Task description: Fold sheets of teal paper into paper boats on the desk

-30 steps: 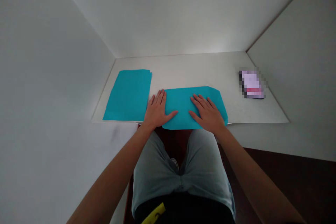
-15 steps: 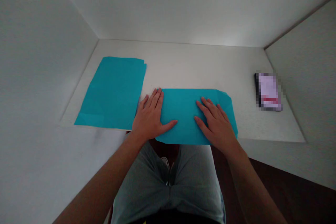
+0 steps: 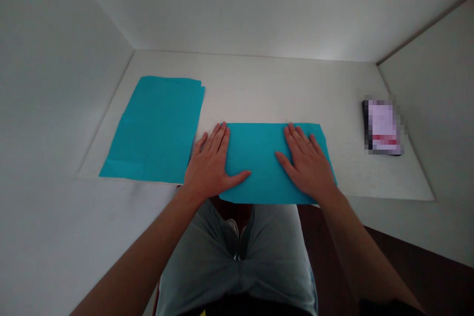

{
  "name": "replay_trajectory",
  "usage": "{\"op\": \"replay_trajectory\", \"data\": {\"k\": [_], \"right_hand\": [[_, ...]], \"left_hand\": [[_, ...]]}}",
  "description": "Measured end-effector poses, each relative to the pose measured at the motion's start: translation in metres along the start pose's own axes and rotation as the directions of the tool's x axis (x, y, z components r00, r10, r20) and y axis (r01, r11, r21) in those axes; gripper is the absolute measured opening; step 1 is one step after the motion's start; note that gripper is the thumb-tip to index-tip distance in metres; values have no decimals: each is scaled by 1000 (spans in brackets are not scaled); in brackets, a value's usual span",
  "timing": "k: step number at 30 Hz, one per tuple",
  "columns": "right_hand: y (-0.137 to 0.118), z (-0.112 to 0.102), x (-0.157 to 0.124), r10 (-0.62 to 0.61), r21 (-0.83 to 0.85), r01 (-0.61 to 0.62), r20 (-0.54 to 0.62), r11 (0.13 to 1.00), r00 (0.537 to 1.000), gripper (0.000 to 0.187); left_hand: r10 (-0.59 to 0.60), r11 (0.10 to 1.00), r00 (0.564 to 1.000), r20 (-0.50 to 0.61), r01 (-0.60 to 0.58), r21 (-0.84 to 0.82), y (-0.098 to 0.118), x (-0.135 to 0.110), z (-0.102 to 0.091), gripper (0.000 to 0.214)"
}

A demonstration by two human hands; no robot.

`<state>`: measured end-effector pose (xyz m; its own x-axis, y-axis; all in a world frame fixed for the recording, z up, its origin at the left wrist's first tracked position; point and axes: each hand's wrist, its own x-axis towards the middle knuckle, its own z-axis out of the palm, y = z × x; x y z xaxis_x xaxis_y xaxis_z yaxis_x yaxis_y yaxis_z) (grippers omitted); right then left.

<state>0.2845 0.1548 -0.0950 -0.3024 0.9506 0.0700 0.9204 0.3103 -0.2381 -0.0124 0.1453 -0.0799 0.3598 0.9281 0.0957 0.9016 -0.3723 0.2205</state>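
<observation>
Left hand (image 3: 209,165): open and flat, palm down, fingers spread, pressing on the sheet's left end, gripping nothing.
Right hand (image 3: 307,168): equally open and flat on the sheet's right end, holding nothing.
Sheet: a flat teal paper sheet (image 3: 262,158) lies crosswise under both hands, reaching the front edge of the white bench (image 3: 281,84).
Nearby: a second teal paper sheet (image 3: 155,128) lies just beside the left hand; a dark-edged, pixelated flat object (image 3: 383,127) sits well right.
Risk: an uneven push could crease the sheet or slide it over the front edge.
</observation>
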Motion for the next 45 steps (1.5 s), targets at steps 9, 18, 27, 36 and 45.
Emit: {"op": "replay_trajectory", "data": {"k": [9,18,27,36,45], "right_hand": [[46,-4,-7,102,-102,-104,-23,989,994,83],[-4,-3,11,61,-27,-64,-109,998,992,79],[8,9,-28,59,-76,-63,-55,995,997,83],[49,-5,-91,82,-149,-97,-105,984,991,83],[32,-26,-112,26,-149,-46,-136,988,990,39]], "left_hand": [[13,1000,1000,-1,-13,6,-2,1,-1,121],[40,996,999,18,-41,74,-7,2,5,105],[-8,996,998,67,2,92,-5,8,5,118],[14,996,999,38,-17,88,-2,6,1,114],[385,922,917,99,-388,8,4,-42,0,81]]}}
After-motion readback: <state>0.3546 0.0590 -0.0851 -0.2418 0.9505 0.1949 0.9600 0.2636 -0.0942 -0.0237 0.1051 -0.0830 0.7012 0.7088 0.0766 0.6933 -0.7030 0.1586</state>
